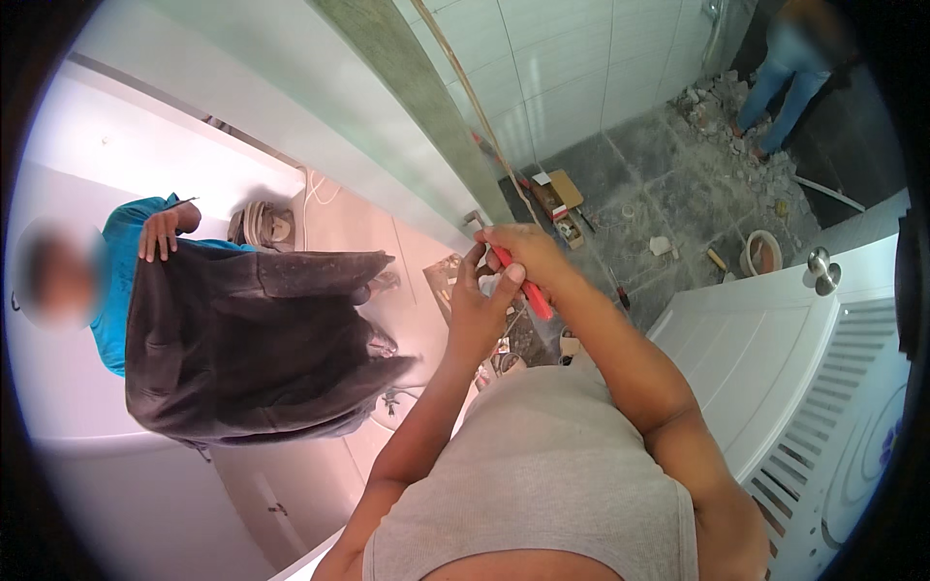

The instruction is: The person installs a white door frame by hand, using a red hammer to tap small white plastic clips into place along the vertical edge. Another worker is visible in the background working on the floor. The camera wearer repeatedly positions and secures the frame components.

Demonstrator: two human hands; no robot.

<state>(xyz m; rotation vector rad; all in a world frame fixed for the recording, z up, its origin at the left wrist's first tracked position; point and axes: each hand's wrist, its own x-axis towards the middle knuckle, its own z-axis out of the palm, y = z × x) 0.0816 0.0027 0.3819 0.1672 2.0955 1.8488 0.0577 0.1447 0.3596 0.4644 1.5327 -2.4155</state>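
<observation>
My right hand (pixel 533 254) is wrapped around a red-handled tool (pixel 537 300) in front of my chest. Its bright red grip sticks out below the fingers, and a small greyish end shows beyond the knuckles, too small to name. My left hand (pixel 479 312) meets it from the left, thumb and fingers closed against the same tool. The fingers hide most of its middle. Both hands are close to the edge of a white wall or door frame (pixel 426 184).
At left, a person in a blue top holds up a dark jacket (pixel 252 339). A white door (pixel 746 358) stands at right. On the grey tiled floor lie rubble (pixel 717 116), a bucket (pixel 760 254) and an open box (pixel 557 194). Another person stands far right.
</observation>
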